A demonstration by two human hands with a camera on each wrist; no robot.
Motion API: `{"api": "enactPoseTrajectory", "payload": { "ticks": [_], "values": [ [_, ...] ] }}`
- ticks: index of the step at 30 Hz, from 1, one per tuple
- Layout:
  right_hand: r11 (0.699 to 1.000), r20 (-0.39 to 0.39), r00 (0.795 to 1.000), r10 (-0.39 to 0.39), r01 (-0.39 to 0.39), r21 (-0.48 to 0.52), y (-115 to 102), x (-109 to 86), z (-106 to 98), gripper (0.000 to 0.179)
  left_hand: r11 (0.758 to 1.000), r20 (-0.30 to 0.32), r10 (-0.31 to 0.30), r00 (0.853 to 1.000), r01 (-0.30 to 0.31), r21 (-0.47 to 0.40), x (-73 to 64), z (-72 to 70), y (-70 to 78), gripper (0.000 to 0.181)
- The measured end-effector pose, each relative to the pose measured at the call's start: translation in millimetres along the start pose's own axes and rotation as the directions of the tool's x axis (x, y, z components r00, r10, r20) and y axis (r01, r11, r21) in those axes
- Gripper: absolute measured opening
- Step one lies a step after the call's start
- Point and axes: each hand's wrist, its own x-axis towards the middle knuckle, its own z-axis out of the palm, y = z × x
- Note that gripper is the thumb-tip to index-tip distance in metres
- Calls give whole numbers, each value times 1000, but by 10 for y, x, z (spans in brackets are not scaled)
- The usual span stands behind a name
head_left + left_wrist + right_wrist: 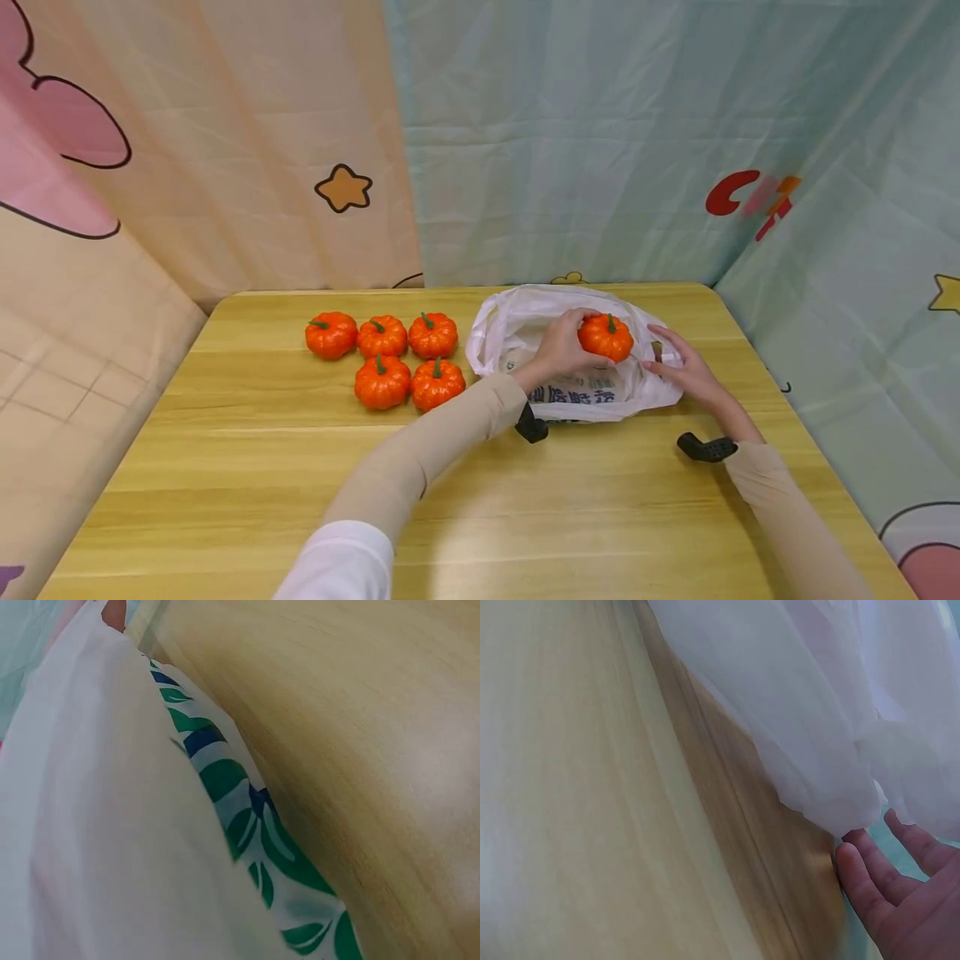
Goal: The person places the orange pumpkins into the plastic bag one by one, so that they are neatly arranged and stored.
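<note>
My left hand [564, 346] grips a small orange pumpkin [606, 337] with a green stem, over the mouth of a white plastic bag [504, 321]. The bag lies spread on the table, its mouth facing up and printed characters showing inside. At its right rim my right hand [688, 372] holds the plastic, the thumb over the edge. In the right wrist view, fingers [864, 881] lie along the outside of the bag. Only the bag's white side and green-leaf print [223, 778] show in the left wrist view, with the left hand hidden.
Several more orange pumpkins [382, 382] sit in two rows on the wooden table [300, 475], left of the bag. Printed curtains [525, 167] hang right behind the table and along both sides. A black wrist mount [707, 447] sits by the right sleeve.
</note>
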Motion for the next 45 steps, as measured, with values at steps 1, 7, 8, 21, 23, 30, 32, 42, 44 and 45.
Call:
{"api": "enactPoseTrajectory", "payload": {
  "ticks": [1,7,8,21,23,30,32,42,44,45],
  "values": [
    [1000,3,1000,2,-2,2,-4,-2,2,71,1000,4,-9,1000,9,-13,1,8,-8,76],
    [1000,15,1000,4,-4,17,-75,-21,19,70,996,15,-59,998,60,-67,1,65,-51,76],
    [1000,18,1000,2,-3,20,-78,-21,19,70,996,17,-60,998,61,-72,0,75,-58,76],
    [1000,15,1000,-13,13,1,-16,8,29,70,980,-81,-140,987,127,-152,4,212,-115,76],
    [1000,15,1000,-12,12,1,-14,10,30,70,976,-89,-151,984,134,-174,5,219,-120,75],
    [1000,10,1000,-3,3,13,0,21,30,69,976,-92,-151,984,134,-171,19,233,-143,70],
    [1000,10,1000,-3,3,13,-1,19,25,69,979,-102,-145,984,127,-161,24,243,-141,68],
    [1000,12,1000,1,-1,19,-11,8,33,69,985,-126,-148,981,135,-104,16,297,-130,65],
    [1000,16,1000,3,-3,23,-8,9,35,70,983,-134,-159,978,144,-113,13,310,-133,66],
    [1000,17,1000,7,-7,22,-7,10,35,69,982,-139,-163,977,147,-120,12,317,-134,66]
  ]
}}
